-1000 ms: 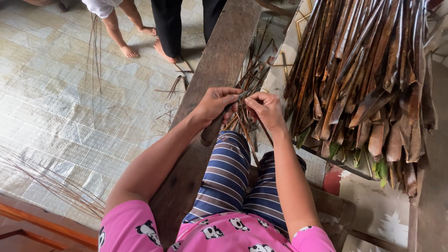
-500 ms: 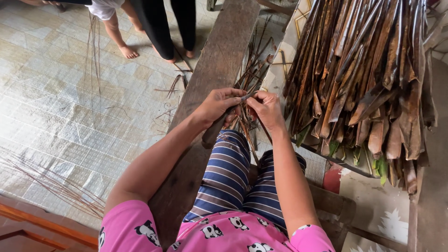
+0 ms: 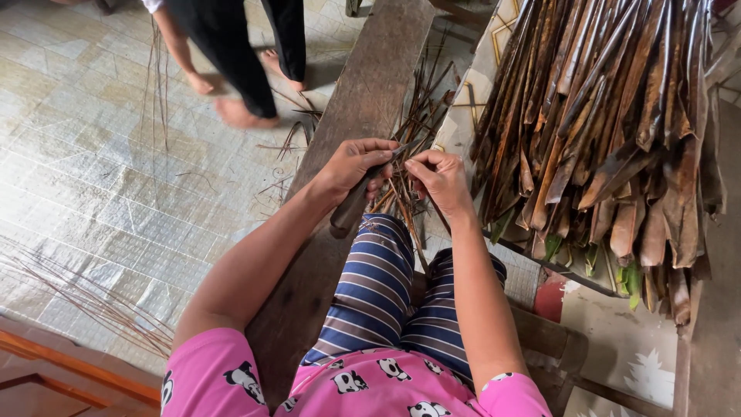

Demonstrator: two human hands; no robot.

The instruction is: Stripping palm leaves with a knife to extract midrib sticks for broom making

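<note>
Since the earlier frames, both hands are sitting slightly higher over the knees, and the bystander's legs are stepping further along the floor mat.

A thin brown strip is being worked just above the person's striped knees, beside the long wooden plank. Closed around a knife handle, the left hand is pressing its thumb toward the blade, which is meeting the strip. With fingers curled, the right hand is pinching the strip's upper end between thumb and fingertips. Both hands are nearly touching each other, right at the plank's right edge.

Loose shavings and thin sticks are lying on and just past that same edge, trailing away from the hands.

Right of the plank, a large bundle of dried brown stalks is leaning close to the right hand, leaving only a narrow gap for movement.

Left of the plank, a pale woven floor mat is giving wide open room, with a few thin fibres scattered near its lower corner. Beyond the plank's left edge, another person's bare feet and dark trouser legs are crossing the mat, well apart from the hands.
</note>
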